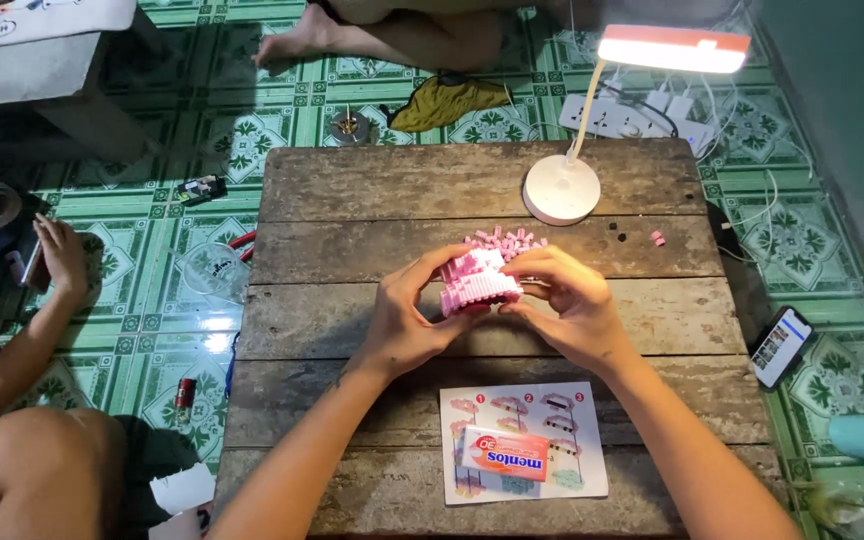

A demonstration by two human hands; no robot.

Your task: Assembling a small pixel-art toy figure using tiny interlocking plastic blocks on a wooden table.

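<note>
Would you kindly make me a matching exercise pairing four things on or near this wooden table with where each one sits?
Things:
1. pink block model
2. desk lamp
3. instruction sheet
4. phone

Places:
A. on the tiled floor, right of the table
B. at the table's near edge, under a small packet
C. between the left hand and right hand
D. at the table's far edge, lit

Pairs: 1-C, 2-D, 3-B, 4-A

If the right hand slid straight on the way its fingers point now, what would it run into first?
The right hand points left across the wooden table, fingertips already on the pink block model. That model comes first; just behind it is the left hand, gripping its other side. Depth between them is hard to judge.
</note>
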